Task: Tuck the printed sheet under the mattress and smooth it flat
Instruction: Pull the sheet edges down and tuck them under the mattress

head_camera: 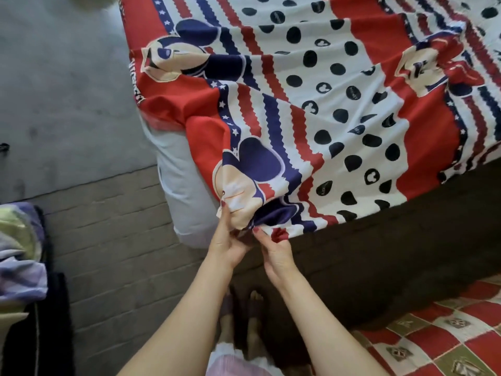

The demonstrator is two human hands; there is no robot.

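Note:
The printed sheet (311, 85), red, white and navy with dots, stripes and cartoon mouse faces, covers the top of the bed. Its near left corner hangs bunched over the bed's corner. My left hand (227, 240) grips that bunched corner from the left, thumb on the cream face print. My right hand (273, 248) pinches the hem just to the right, at a red patch. The pale grey mattress (184, 180) shows bare along the left side below the sheet. A dark brown bed base (379, 253) runs along the near side under the hem.
Grey concrete floor (67, 90) lies left of the bed, with a brick-patterned strip nearer me. A pile of pale purple and green fabric (19, 253) sits at the left edge. A red checked floor mat (447, 335) is at the lower right. My feet (241, 321) stand by the bed corner.

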